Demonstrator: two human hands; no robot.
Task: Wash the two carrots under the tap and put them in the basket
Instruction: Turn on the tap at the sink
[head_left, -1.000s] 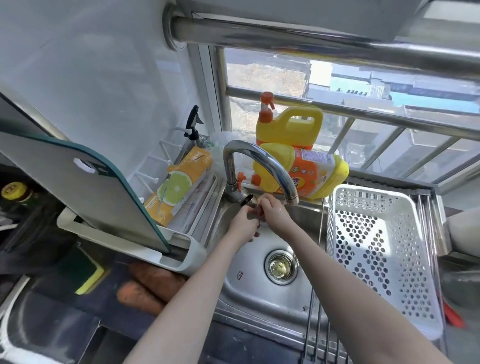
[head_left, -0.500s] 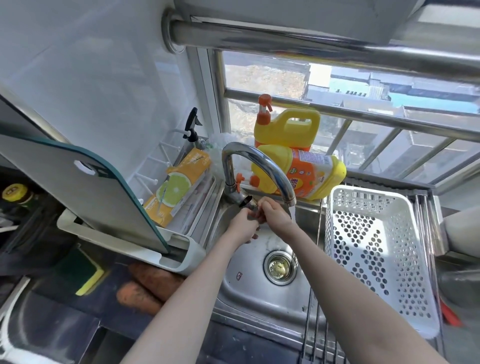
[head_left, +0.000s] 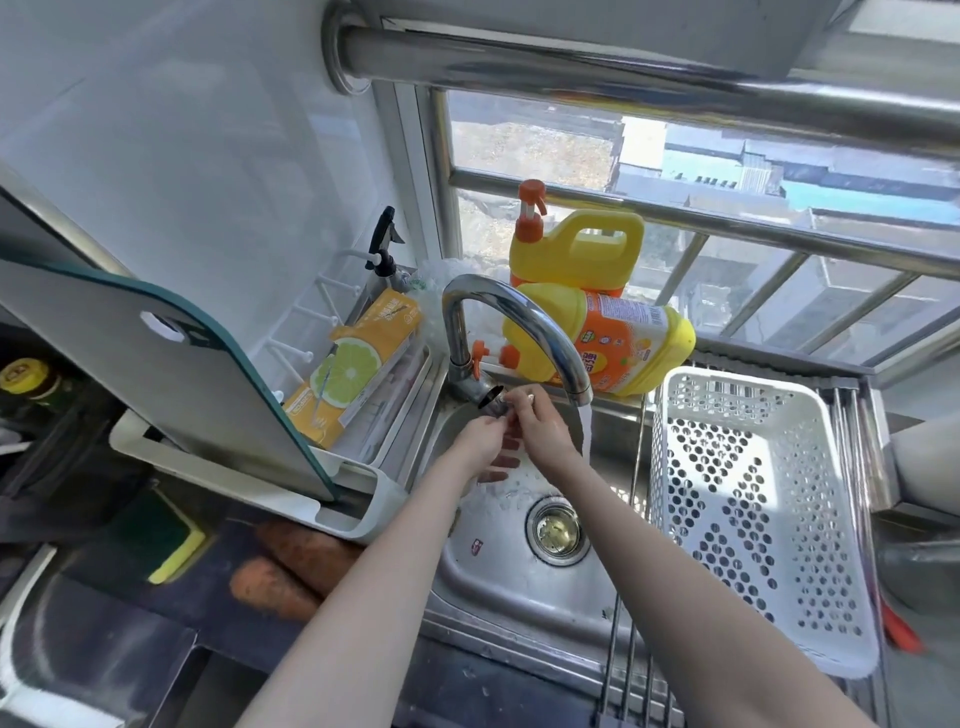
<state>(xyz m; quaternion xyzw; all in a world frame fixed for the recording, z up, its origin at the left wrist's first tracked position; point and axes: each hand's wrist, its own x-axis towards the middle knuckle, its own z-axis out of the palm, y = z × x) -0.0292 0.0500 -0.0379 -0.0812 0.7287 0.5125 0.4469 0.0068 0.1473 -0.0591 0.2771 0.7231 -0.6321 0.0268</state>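
Steel sink (head_left: 519, 587) takes a stream of water from the curved tap (head_left: 524, 322). White basket (head_left: 753, 499) sits along the sink's right edge. Two carrots (head_left: 291, 566) lie on the dark worktop at the sink's left edge. Both hands meet at the tap's handle (head_left: 493, 402): right hand (head_left: 540, 431) pinches it with its fingertips, left hand (head_left: 480, 441) curls just beneath, its grip unclear.

Both bare forearms reach forward and converge, hands close together, touching or nearly so. Left hand (head_left: 480, 436) back up, fingers curled toward the right. Right hand (head_left: 540, 428) slightly higher, fingertips (head_left: 511, 399) pinched forward. Left forearm enters from bottom centre, right from lower right. Neither hand visibly carries anything.
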